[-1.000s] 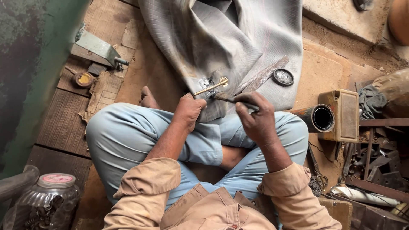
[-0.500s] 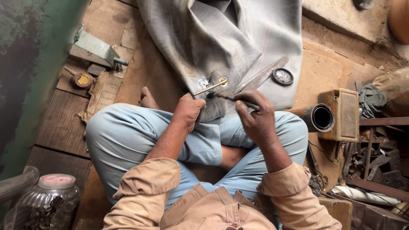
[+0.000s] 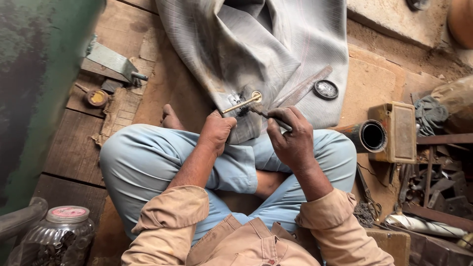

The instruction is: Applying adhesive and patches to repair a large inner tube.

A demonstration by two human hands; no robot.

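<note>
A jar (image 3: 61, 234) with a pink lid stands nearest, at the lower left on the plank floor (image 3: 69, 148). The person sits cross-legged in pale blue trousers. The left hand (image 3: 217, 130) is closed on the near end of a brass key (image 3: 241, 104); the key's shaft sticks out past the grip, up and to the right, with its ring end over the grey cloth (image 3: 266, 44). The right hand (image 3: 290, 135) is closed on a thin dark tool (image 3: 261, 112), whose tip meets the key just beyond the left grip. To the right lie a black pipe (image 3: 367, 136) and a tan box (image 3: 396, 130). Farther on, a round lid (image 3: 325, 89) and a flat file (image 3: 303, 86) rest on the cloth.
</note>
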